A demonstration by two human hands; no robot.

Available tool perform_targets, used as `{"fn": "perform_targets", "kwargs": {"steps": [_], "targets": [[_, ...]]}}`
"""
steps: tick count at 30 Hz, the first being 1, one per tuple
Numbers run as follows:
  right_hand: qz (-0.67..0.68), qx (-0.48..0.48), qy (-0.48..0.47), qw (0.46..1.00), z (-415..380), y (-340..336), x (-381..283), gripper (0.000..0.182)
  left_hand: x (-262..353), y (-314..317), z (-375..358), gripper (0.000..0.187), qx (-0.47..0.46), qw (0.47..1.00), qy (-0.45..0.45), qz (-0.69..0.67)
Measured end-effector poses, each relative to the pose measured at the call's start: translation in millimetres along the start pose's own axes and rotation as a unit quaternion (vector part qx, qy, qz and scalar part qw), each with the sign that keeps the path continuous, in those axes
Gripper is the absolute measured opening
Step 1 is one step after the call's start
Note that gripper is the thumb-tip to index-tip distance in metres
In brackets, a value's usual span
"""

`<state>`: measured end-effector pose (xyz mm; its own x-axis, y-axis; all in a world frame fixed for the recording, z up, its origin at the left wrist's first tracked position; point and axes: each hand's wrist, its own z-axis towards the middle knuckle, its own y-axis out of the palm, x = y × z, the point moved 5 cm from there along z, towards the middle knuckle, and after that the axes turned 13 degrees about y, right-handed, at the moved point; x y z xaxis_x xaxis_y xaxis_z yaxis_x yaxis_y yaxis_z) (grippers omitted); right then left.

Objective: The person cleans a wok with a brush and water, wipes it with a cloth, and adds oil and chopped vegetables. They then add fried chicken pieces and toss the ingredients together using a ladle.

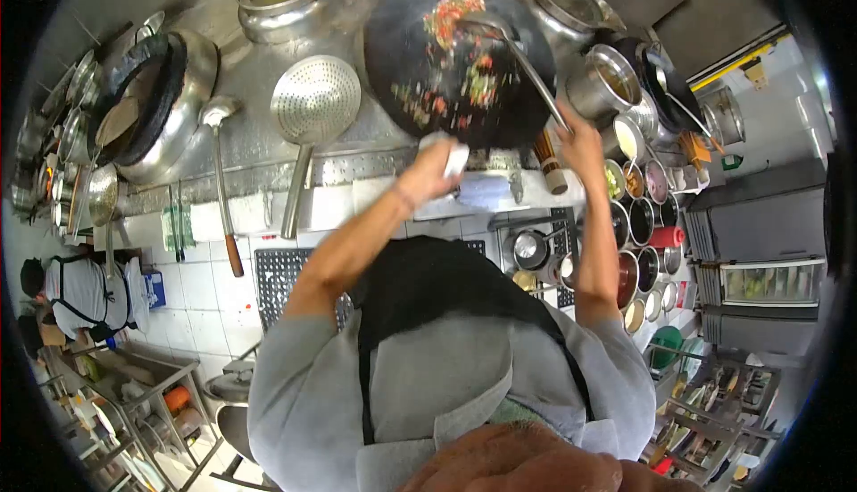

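Observation:
A large black wok (402, 54) stands on the stove, with chopped red and green food (482, 81) scattered and blurred over its inside. My left hand (432, 169) is closed on a white cloth (455, 161) at the wok's near rim. Fingers of my right hand (580, 139) wrap round the handle of a metal ladle (536, 77). The ladle's bowl is over the wok's far part, beside the food.
A perforated skimmer (316, 99) and a long-handled ladle (220, 153) lie left of the wok. Metal pots (603, 81) and several sauce containers (641, 220) crowd the right. A second wok (152, 90) stands far left. Another person (89, 291) is at the lower left.

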<state>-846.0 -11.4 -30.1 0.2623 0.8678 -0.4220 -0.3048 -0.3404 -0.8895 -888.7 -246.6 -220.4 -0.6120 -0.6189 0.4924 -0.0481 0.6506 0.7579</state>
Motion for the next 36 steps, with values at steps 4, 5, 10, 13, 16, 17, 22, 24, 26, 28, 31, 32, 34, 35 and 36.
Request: {"fn": "perform_targets", "kwargs": {"steps": [4,5,10,13,16,17,22,24,26,28,31,32,34,35,36], "targets": [[0.105,0.058,-0.002,0.993,-72,-46,1,0.048,34,-1,-3,0.005,0.029,0.999,0.030,-0.021],[0.128,0.058,0.028,0.990,-88,-51,-1,0.049,48,9,14,0.006,0.021,0.999,0.021,-0.028],[0.164,0.103,0.021,0.981,-120,41,11,0.045,55,51,-15,0.018,-0.003,0.995,-0.078,-0.068],[0.188,0.029,0.069,0.979,-140,53,8,0.040,44,36,-20,0.016,-0.009,0.997,-0.072,-0.032],[0.149,-0.001,0.151,0.977,-164,34,8,0.040,49,31,-18,0.015,-0.021,0.998,-0.056,-0.027],[0.139,0.011,0.125,0.982,-165,31,0,0.041,48,29,-18,0.015,-0.011,0.996,-0.072,-0.049],[0.070,-0.004,0.092,0.993,-146,28,-21,0.039,42,27,-25,0.015,0.014,0.999,-0.042,-0.007],[0.086,0.015,0.095,0.992,-151,29,-20,0.040,40,23,-26,0.015,0.005,0.998,-0.057,-0.003],[0.114,-0.001,0.116,0.987,-168,28,-29,0.040,46,24,-35,0.012,0.020,0.995,-0.088,-0.037],[0.166,0.001,0.162,0.973,-179,34,-25,0.043,48,22,-34,0.014,0.006,0.994,-0.088,-0.068],[0.212,0.016,0.190,0.959,-188,53,-20,0.044,45,28,-30,0.016,-0.008,0.993,-0.097,-0.067],[0.219,-0.015,0.219,0.951,-185,64,-15,0.043,42,26,-28,0.015,-0.002,0.992,-0.104,-0.068],[0.181,0.015,0.147,0.972,-175,78,-4,0.040,39,21,-23,0.015,0.008,0.991,-0.114,-0.063],[0.180,0.021,0.138,0.974,-172,82,3,0.038,39,16,-22,0.015,-0.002,0.995,-0.095,-0.024],[0.214,-0.021,0.227,0.950,-177,82,9,0.039,43,18,-24,0.015,0.004,0.995,-0.094,-0.026]]}}
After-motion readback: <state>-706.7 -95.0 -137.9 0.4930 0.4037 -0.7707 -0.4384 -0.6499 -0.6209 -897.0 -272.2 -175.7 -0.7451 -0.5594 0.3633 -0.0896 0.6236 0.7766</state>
